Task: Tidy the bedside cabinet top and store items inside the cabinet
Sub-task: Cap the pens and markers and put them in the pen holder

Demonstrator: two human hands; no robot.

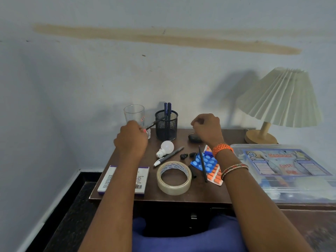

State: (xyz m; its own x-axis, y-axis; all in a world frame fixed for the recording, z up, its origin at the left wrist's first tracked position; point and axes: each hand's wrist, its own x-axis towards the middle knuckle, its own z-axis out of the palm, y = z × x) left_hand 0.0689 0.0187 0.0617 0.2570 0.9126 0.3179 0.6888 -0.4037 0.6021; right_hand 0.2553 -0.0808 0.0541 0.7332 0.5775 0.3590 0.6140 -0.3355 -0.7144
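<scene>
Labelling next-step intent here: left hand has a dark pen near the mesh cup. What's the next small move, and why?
Probably tip the dark pen into the mesh pen holder. The left hand pinches its lower end, and its tip already reaches the holder's rim, where two blue pens stand upright. The right hand hovers curled, seemingly holding nothing.

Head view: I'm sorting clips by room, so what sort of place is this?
Probably a bedroom corner: a small dark wooden bedside cabinet against a wall, a pleated-shade table lamp, and medicine blister packs.
</scene>
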